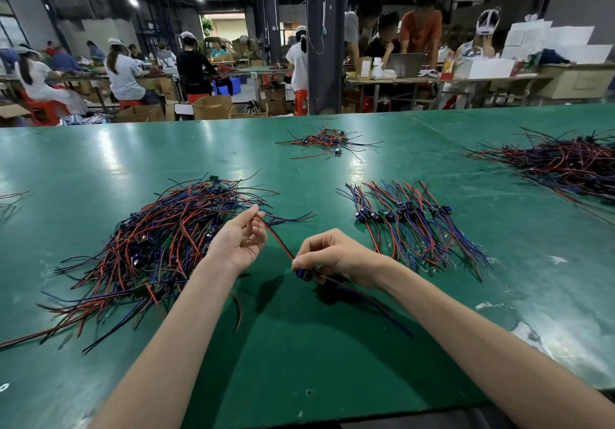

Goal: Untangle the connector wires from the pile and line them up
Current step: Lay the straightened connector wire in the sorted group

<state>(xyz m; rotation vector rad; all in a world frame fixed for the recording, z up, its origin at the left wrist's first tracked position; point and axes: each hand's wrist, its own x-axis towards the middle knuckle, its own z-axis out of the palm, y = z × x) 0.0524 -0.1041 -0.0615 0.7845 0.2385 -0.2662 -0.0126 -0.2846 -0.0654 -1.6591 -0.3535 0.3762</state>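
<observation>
Pinching a thin red-and-black wire [278, 240] between thumb and fingertips, the left hand [238, 240] is stretching it above the green table mat [299, 345]. The right hand [336, 255] is gripping its small blue-black connector [303, 274]. The tangled red, blue and black wire pile [156, 242] is lying just left, and the lined-up row of connector wires [409, 225] is lying to the right.

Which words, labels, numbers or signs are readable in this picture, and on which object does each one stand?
No text can be read in this view.
Print on the cardboard boxes on the floor: too blurred.
Label on the red and yellow bottle on the far table: too small.
The held connector wire: no legible marking.
</observation>
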